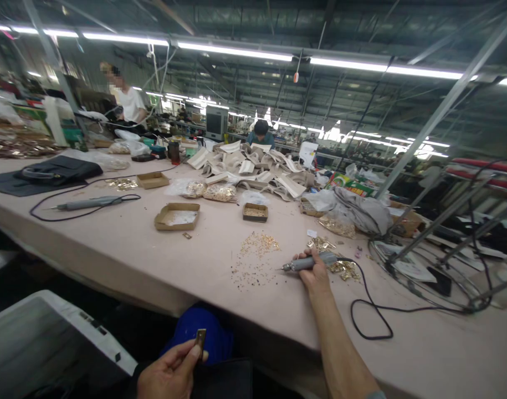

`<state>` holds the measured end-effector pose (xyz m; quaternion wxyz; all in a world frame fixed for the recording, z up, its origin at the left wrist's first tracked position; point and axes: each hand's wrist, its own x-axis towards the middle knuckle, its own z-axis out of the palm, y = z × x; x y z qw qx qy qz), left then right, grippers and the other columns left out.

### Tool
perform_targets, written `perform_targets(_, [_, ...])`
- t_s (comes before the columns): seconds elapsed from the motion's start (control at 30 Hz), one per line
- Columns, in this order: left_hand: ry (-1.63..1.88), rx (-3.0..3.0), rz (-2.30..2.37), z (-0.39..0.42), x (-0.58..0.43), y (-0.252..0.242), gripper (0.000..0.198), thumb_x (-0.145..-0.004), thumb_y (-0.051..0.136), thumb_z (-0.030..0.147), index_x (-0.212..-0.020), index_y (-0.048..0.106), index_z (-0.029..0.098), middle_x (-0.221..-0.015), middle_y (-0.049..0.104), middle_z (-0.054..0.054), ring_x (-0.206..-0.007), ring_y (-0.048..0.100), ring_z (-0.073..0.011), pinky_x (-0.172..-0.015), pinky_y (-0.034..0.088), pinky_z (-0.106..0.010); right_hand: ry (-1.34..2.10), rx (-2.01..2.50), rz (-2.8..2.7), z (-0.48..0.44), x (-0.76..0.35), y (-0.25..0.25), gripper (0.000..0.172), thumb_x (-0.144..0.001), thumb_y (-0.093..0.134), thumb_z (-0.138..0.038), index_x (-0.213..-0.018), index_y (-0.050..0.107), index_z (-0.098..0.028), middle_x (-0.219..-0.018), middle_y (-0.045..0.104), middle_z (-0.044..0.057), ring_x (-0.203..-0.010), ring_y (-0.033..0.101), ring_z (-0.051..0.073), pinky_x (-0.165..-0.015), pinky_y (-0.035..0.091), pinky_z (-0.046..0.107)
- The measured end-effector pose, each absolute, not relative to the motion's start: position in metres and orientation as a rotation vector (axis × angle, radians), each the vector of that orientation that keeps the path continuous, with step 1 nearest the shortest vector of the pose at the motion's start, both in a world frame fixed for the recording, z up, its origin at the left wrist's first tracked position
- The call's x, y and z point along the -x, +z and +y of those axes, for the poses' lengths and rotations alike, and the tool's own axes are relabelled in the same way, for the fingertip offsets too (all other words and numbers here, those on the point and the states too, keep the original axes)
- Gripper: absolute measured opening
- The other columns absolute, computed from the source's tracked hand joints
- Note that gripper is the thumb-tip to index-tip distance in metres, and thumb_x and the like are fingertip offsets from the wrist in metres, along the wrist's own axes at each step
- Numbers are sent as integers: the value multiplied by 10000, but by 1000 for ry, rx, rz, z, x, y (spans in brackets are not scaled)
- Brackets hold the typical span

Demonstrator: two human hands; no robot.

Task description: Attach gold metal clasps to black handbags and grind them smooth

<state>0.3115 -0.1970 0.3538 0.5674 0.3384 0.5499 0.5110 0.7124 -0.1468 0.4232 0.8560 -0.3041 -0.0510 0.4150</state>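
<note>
My left hand, low in front of the table edge, pinches a small gold-coloured metal plate upright between thumb and fingers. Below the plate is a dark flat item, partly hidden; I cannot tell its kind. My right hand is closed around a grey electric screwdriver just over the tabletop, its thin tip pointing left. Close to that tip lie scattered small gold pieces and tiny dark bits. Behind and right of the hand are gold metal fittings.
A second grey corded tool lies at left. Small cardboard trays and bags of gold parts stand mid-table, before a heap of beige pieces. The black cord loops at right near a metal stand. Two people work beyond.
</note>
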Motion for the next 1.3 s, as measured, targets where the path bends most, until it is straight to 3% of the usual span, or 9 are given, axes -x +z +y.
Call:
perform_targets(0.13, [1138, -821, 1221, -198, -314, 349, 516, -536, 922, 552, -817, 828, 130, -710, 804, -109, -694, 763, -274, -663, 598, -296, 890, 578, -130, -167, -689, 449, 346, -743, 858, -196, -901, 551, -212, -794, 590, -92, -634, 572, 77, -780, 602, 343])
perform_targets(0.33, [1158, -1051, 1263, -213, -324, 373, 254, -745, 767, 373, -815, 816, 134, -692, 797, -105, -652, 750, -259, -656, 547, -314, 975, 548, -171, -202, -613, 477, 268, -797, 832, -164, -911, 590, -182, -824, 582, -58, -628, 538, 59, -704, 578, 281])
perform_targets(0.67, [1141, -1076, 1302, -228, -328, 401, 185, -730, 700, 292, -722, 793, 133, -642, 781, -97, -602, 729, -232, -591, 522, -283, 1047, 671, -145, -217, -507, 471, 353, -710, 911, -177, -881, 603, -190, -848, 577, -54, -655, 521, 68, -675, 575, 261])
perform_targets(1.3, [1149, -1051, 1297, -229, -330, 403, 159, -722, 695, 273, -720, 790, 146, -641, 779, -91, -598, 738, -228, -575, 533, -274, 1013, 727, -177, -206, -493, 458, 388, -699, 923, -203, -905, 594, -198, -839, 573, -54, -660, 524, 72, -680, 576, 259])
